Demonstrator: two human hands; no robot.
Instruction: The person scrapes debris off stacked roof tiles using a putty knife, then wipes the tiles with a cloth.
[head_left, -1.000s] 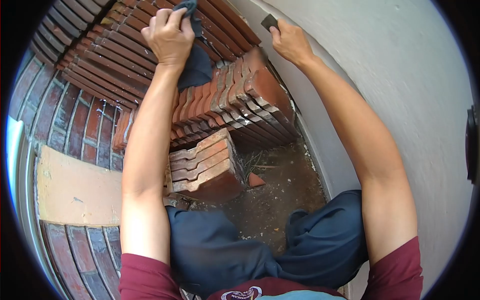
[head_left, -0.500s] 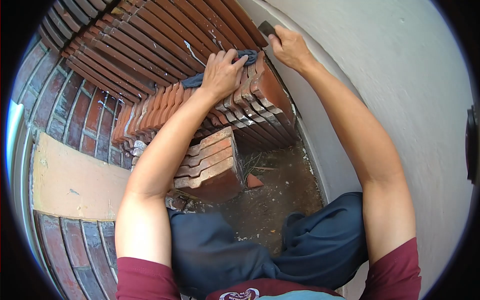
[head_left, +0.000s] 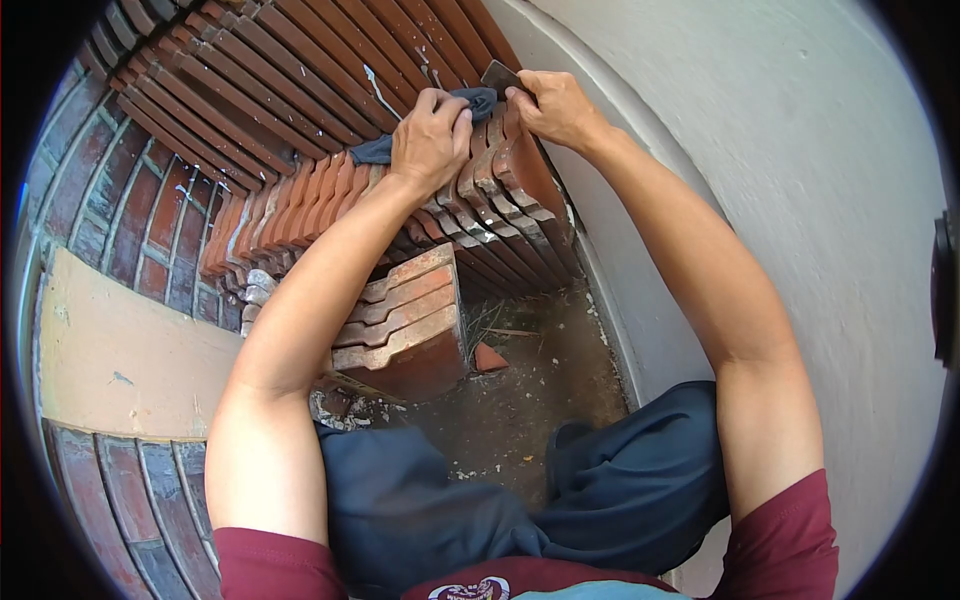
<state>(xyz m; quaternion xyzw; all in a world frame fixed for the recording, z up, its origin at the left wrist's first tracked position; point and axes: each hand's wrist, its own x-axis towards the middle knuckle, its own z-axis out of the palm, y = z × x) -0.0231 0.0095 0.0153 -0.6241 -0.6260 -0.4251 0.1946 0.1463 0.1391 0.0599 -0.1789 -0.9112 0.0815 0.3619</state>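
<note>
My left hand (head_left: 428, 142) rests with bent fingers on a dark blue-grey cloth (head_left: 374, 151), which lies bunched along the top of a row of upright clay roof tiles (head_left: 535, 180). Part of the cloth is hidden under the fingers and another part sticks out to their right. In my right hand (head_left: 560, 110) is a flat, dark scraper-like blade (head_left: 499, 76); its handle is covered by my fist. The blade's tip points left, close to the cloth's right end and the front of the upper tile stack (head_left: 330, 70).
A smaller group of tiles (head_left: 405, 325) stands on the dirty floor (head_left: 510, 420), near a broken red shard (head_left: 489, 357). To the right curves a pale plastered wall (head_left: 800, 200). Brickwork (head_left: 120, 190) and a beige panel (head_left: 140, 350) line the left side.
My right hand has moved left and slightly down with the blade, closer to the cloth and my left hand. The whole view has shifted slightly; my left hand stays on the cloth.
</note>
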